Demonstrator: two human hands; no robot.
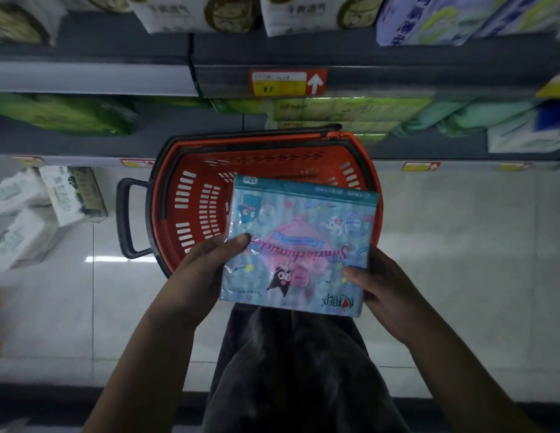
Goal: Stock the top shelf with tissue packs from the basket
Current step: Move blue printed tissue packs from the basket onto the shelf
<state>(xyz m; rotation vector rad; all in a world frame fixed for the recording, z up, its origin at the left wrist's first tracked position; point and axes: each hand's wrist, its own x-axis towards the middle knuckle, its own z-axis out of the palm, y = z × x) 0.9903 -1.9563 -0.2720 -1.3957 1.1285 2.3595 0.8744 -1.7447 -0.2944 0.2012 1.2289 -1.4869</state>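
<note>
Over the red basket (197,179), both hands hold one blue cartoon tissue pack (299,245): left hand (197,276) pinches its left edge, right hand (385,285) grips the right. Fingers underneath are hidden, the pack covers the basket's right side, and the shelf packs (178,14) up top are blurry and cut off.

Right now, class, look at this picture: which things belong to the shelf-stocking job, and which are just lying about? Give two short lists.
Belongs to the job:
- tissue pack, held by the left hand and the right hand
- red basket below it

Just lying about:
- green packs already on a shelf
- white boxes at the left
- yellow price tag on the shelf edge
</note>
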